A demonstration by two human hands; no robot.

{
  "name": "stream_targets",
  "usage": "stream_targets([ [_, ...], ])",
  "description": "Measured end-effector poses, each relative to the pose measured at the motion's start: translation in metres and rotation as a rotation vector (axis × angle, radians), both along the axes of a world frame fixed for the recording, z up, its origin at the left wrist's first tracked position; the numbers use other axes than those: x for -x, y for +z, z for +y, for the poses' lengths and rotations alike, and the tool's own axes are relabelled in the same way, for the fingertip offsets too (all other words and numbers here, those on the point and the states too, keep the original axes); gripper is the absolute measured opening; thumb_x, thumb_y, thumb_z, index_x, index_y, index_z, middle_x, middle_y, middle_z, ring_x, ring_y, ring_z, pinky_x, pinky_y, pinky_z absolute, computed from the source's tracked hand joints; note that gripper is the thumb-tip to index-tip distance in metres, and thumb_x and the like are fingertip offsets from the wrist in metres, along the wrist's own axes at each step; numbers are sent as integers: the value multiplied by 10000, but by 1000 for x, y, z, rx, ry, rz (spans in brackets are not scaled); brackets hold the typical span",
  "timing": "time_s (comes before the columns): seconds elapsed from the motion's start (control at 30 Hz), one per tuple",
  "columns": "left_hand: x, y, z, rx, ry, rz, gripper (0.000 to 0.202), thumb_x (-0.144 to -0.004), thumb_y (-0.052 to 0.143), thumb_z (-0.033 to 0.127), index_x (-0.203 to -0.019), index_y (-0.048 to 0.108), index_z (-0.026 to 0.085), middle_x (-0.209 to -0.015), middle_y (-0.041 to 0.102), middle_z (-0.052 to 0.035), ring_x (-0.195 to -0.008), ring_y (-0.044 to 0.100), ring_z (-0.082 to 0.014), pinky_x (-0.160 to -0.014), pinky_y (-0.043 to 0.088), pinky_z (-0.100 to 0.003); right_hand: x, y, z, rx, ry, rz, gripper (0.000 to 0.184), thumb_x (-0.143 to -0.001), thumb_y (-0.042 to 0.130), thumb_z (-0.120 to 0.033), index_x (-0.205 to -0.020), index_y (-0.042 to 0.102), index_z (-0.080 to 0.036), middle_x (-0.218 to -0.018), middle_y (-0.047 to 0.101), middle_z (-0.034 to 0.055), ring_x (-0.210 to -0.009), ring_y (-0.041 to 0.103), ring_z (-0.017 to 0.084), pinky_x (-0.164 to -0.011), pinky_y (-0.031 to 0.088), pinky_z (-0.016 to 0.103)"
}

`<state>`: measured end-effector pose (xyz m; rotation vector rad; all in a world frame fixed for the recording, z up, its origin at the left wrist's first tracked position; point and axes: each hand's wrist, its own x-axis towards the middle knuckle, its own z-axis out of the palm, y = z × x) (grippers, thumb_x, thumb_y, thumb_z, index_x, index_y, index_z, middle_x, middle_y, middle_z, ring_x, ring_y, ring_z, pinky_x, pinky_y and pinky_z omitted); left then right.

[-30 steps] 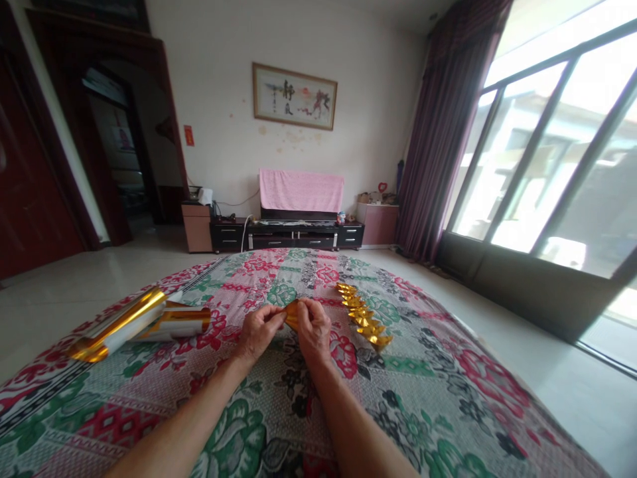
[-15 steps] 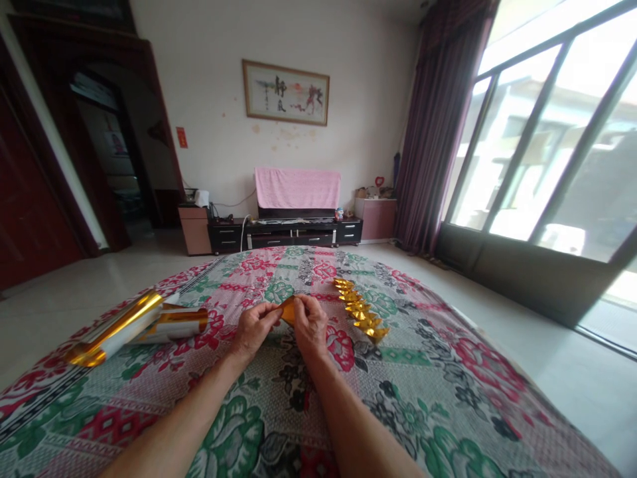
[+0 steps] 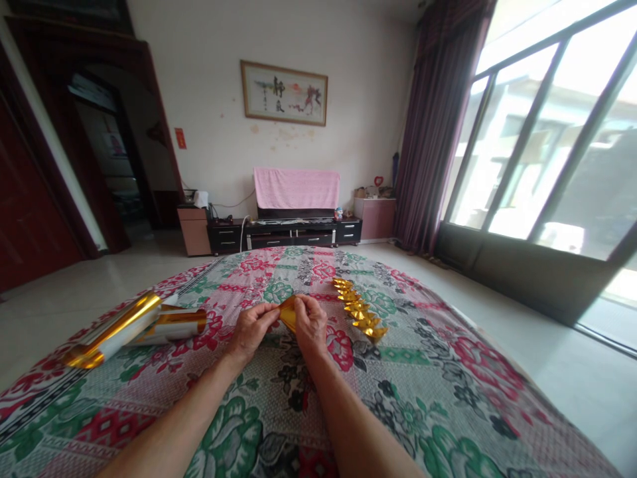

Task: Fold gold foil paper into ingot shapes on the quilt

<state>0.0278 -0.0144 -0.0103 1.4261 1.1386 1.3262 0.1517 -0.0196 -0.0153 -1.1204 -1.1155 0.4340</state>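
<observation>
Both hands meet over a floral cloth (image 3: 423, 398) spread in front of me. My left hand (image 3: 249, 329) and my right hand (image 3: 311, 323) each pinch a small piece of gold foil paper (image 3: 287, 311) held between them, fingers closed on it. Just right of my right hand lies a row of several folded gold paper pieces (image 3: 359, 310). Far to the left of my left hand lie rolled sheets of gold foil (image 3: 129, 326).
The cloth-covered surface drops off to pale tiled floor (image 3: 547, 358) on the right and left. A low dark TV cabinet (image 3: 288, 234) with a pink cloth stands against the far wall. Big windows and a purple curtain (image 3: 428, 133) fill the right side; a dark doorway is at the left.
The view has shifted slightly. My hands stay together on the gold paper, with the fingers working it a little; nothing else on the cloth has moved.
</observation>
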Motion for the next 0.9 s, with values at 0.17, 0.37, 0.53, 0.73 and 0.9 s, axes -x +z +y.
stream_targets([
  [0.17, 1, -2, 2, 4, -16, -26, 305, -646, 633, 369, -844, 682, 143, -594, 641, 1, -553, 563, -135, -519, 390, -219, -1, -4, 3, 10, 15, 21, 277, -769, 490, -364, -813, 669, -157, -704, 667, 33, -697, 595, 164, -636, 460, 239],
  [0.37, 2, -3, 3, 8, -20, -55, 304, -628, 648, 362, -835, 687, 143, -579, 637, 4, -539, 552, -127, -516, 396, -217, -1, -7, 5, -6, 16, 2, 280, -769, 491, -371, -820, 674, -166, -715, 670, 33, -693, 597, 166, -626, 459, 240],
  [0.53, 2, -3, 2, 24, -22, -71, 271, -637, 652, 340, -821, 685, 145, -556, 623, 14, -523, 538, -109, -509, 387, -203, -1, -9, 6, 2, 29, 19, 297, -769, 489, -379, -817, 678, -156, -708, 671, 39, -678, 595, 169, -612, 456, 240],
  [0.73, 1, 0, 0, 12, -52, -90, 319, -661, 630, 319, -911, 673, 127, -600, 628, 4, -536, 527, -100, -513, 384, -198, -1, -10, 7, -7, 36, 11, 300, -770, 490, -387, -820, 682, -162, -727, 676, 36, -671, 597, 165, -607, 453, 235],
  [0.9, 0, 3, -1, 19, -54, -96, 333, -649, 639, 321, -912, 670, 120, -579, 620, 6, -540, 534, -103, -523, 391, -199, 0, -8, 5, 31, 50, 49, 318, -760, 492, -394, -826, 678, -145, -733, 672, 44, -663, 590, 165, -601, 450, 236],
])
